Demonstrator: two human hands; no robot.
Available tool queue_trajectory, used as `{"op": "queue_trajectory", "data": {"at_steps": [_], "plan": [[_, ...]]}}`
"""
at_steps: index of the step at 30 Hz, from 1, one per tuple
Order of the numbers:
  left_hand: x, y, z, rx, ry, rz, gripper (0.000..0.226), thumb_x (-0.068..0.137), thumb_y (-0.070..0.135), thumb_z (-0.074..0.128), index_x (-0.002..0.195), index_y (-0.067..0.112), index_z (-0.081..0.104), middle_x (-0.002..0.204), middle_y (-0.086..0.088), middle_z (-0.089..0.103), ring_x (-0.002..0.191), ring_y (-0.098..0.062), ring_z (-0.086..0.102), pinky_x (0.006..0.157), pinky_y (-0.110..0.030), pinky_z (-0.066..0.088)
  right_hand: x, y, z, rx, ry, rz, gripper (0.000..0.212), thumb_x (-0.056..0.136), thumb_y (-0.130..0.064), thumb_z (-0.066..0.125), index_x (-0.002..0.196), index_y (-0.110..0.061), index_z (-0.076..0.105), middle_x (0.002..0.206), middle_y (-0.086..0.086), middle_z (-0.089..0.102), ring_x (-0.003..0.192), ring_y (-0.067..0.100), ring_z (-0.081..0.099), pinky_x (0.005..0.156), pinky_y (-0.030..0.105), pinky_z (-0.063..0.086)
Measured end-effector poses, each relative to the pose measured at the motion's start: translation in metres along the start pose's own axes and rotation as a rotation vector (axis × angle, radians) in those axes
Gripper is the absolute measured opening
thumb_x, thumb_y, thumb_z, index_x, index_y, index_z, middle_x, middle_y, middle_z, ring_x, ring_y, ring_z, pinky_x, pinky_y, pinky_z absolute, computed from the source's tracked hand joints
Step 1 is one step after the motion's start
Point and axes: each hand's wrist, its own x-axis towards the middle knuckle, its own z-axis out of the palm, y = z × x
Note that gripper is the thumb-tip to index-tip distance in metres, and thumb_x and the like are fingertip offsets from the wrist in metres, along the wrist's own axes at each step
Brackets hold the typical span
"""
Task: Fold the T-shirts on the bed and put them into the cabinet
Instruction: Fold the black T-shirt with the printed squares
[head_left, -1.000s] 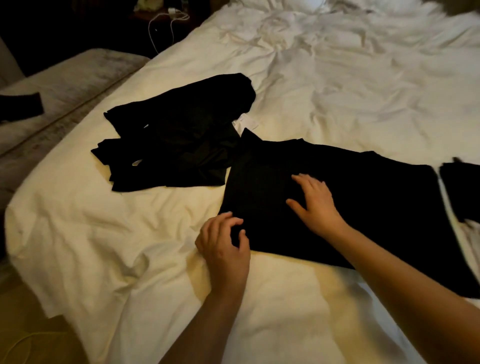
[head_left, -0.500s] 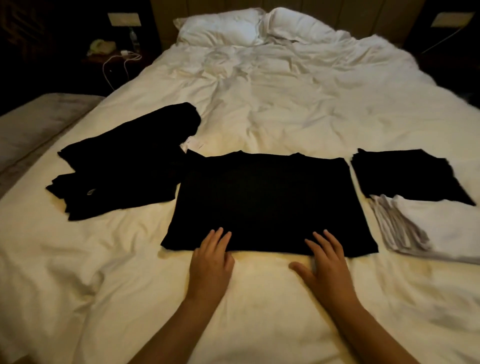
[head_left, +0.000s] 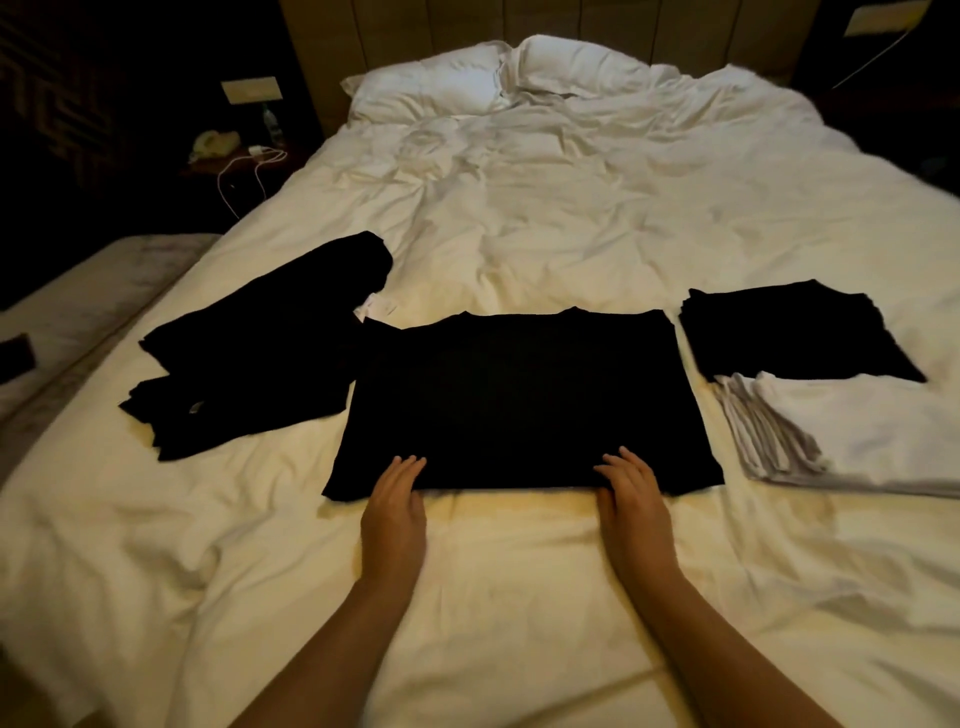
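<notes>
Black T-shirt lies flat, half-folded into a smooth rectangle on bed.

Dim, warm illumination falls on the bed from above; surroundings are near black. Wide-angle distortion bends the frame edges (slight softness overall, black garments lack detail).

black T-shirt: lying flat, partly folded, mid-bed
unfolded black shirts: lying crumpled, left
folded stack: sitting right, black over white
</notes>
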Motion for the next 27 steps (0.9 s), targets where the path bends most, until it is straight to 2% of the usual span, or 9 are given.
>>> {"op": "queue_trajectory", "data": {"at_steps": [3,6,8,12,17,22,27], "plan": [[-0.001,-0.002,-0.009,-0.018,0.001,0.001,0.042,0.089,-0.011,0.060,0.125,0.008,0.068,0.129,-0.009,0.065,0.123,-0.024,0.058,0.104,-0.015,0.033,-0.004,0.004,-0.009,0.050,0.007,-0.024,0.025,0.086,-0.001,0.070,0.111,-0.003,0.071,0.113,0.012,0.069,0.114,0.026,0.057,0.094,0.041,0.054],[-0.009,-0.010,-0.020,-0.004,-0.016,0.099,0.038,0.085,-0.012,0.066,0.118,0.007,0.071,0.118,-0.010,0.070,0.111,-0.027,0.064,0.100,-0.015,0.036,-0.017,0.006,-0.019,0.047,0.029,-0.071,0.024,0.087,-0.012,0.059,0.107,-0.004,0.070,0.106,0.010,0.067,0.106,0.022,0.056,0.087,0.025,0.045],[-0.018,-0.016,-0.027,0.007,0.004,0.169,0.027,0.085,-0.004,0.070,0.110,0.007,0.074,0.109,-0.010,0.073,0.102,-0.026,0.068,0.095,-0.019,0.041,-0.032,0.006,-0.028,0.035,0.038,-0.087,0.028,0.090,-0.018,0.053,0.106,-0.004,0.070,0.105,0.009,0.067,0.104,0.023,0.057,0.086,0.023,0.043],[-0.035,-0.016,-0.042,0.026,0.068,0.295,0.020,0.088,0.017,0.064,0.101,0.006,0.076,0.100,-0.009,0.074,0.097,-0.016,0.063,0.089,-0.023,0.045,-0.057,0.002,-0.044,0.031,0.080,-0.102,0.031,0.090,-0.024,0.051,0.102,-0.003,0.072,0.100,0.010,0.067,0.100,0.023,0.056,0.086,0.022,0.041],[-0.065,-0.010,-0.068,0.030,0.121,0.406,0.034,0.095,0.038,0.059,0.089,0.010,0.076,0.089,-0.003,0.072,0.087,-0.017,0.066,0.080,-0.027,0.051,-0.090,-0.015,-0.070,0.051,0.109,-0.174,0.033,0.092,-0.031,0.053,0.090,-0.004,0.073,0.091,0.005,0.067,0.095,0.023,0.056,0.087,0.023,0.042],[-0.100,-0.001,-0.090,0.077,0.224,0.466,0.040,0.098,0.043,0.059,0.081,0.010,0.074,0.080,-0.001,0.069,0.077,-0.019,0.063,0.074,-0.028,0.049,-0.124,-0.031,-0.102,0.075,0.165,-0.224,0.030,0.092,-0.030,0.057,0.085,-0.004,0.071,0.085,0.003,0.064,0.087,0.019,0.054,0.080,0.023,0.041],[-0.117,0.010,-0.104,0.079,0.325,0.487,0.043,0.094,0.044,0.066,0.073,0.007,0.068,0.071,-0.003,0.062,0.069,-0.022,0.059,0.068,-0.030,0.047,-0.143,-0.037,-0.119,0.093,0.255,-0.262,0.030,0.090,-0.029,0.062,0.084,-0.001,0.071,0.083,0.006,0.063,0.085,0.022,0.054,0.078,0.030,0.045]]}}
